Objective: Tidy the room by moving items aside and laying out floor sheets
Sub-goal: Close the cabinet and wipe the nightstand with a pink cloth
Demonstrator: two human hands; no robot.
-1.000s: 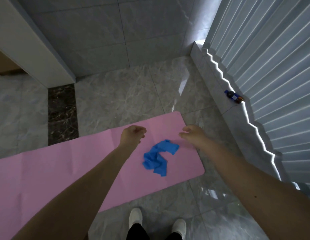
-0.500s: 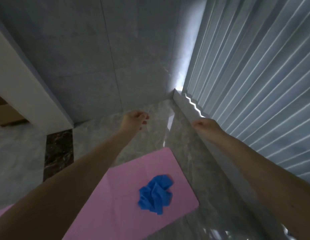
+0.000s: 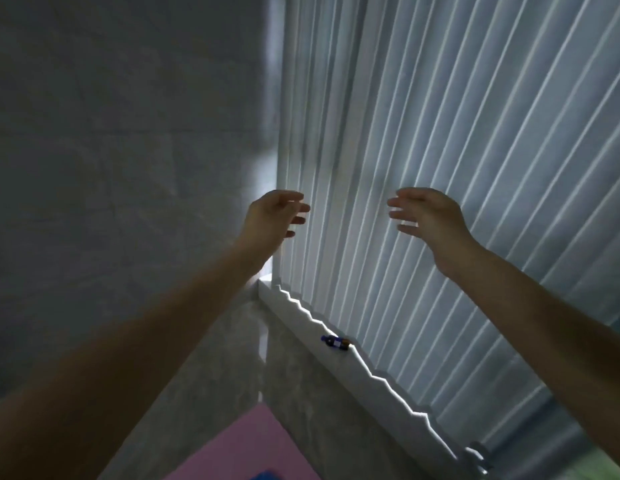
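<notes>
The grey marble-patterned floor [image 3: 211,403] shows only in the lower middle of the view. A pink sheet [image 3: 246,445] lies flat on it, one rounded corner pointing toward the window side, and a scrap of something blue [image 3: 267,476] (barely inside the bottom edge) sits on that sheet. Along the floor's right side runs a raised ledge [image 3: 367,382], where a small dark bottle [image 3: 335,343] lies on its side.

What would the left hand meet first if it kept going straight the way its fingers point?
Probably the vertical blinds: the left hand is open, fingers aimed at their left edge. Depth is unclear.
</notes>
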